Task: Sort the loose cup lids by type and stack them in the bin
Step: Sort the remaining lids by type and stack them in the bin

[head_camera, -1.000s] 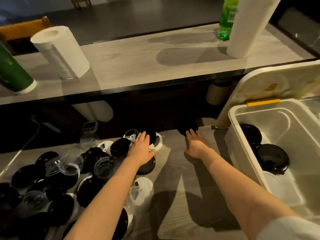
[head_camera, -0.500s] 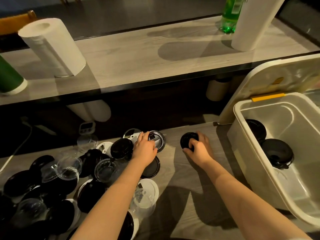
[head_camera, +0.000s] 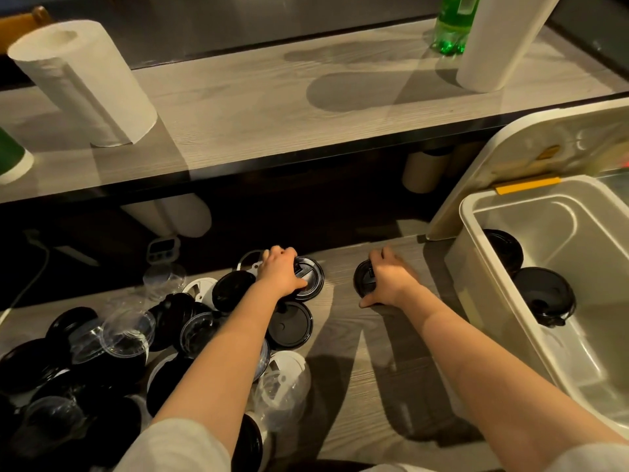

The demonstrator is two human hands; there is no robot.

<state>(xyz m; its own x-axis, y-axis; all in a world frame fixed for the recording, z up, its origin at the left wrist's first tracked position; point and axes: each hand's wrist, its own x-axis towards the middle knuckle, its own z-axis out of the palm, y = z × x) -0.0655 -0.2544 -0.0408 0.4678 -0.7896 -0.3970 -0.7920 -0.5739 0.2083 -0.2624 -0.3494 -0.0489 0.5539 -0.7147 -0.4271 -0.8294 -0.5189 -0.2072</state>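
A heap of loose lids (head_camera: 102, 352), black, clear and white, covers the left of the lower counter. My left hand (head_camera: 280, 272) grips a black lid with a silvery rim (head_camera: 311, 279) at the heap's far edge. Off to the right, apart from the heap, my right hand (head_camera: 391, 281) curls round a small black lid (head_camera: 362, 277) lying on the counter. The white bin (head_camera: 476, 267) stands at the right with its cover tipped back. Two stacks of black lids (head_camera: 544, 294) sit against its left inner wall.
A raised wooden shelf (head_camera: 272, 107) runs across the back, carrying two paper towel rolls (head_camera: 85, 83), a green bottle (head_camera: 452, 25) and a green-and-white container (head_camera: 10, 158). A small digital timer (head_camera: 163, 248) lies behind the heap. A flat black lid (head_camera: 289, 323) lies by my left forearm.
Both hands reached forward with fingers extended, then curled onto lids: the left onto the silver-rimmed black lid, the right onto the small black lid, pulling it slightly nearer.
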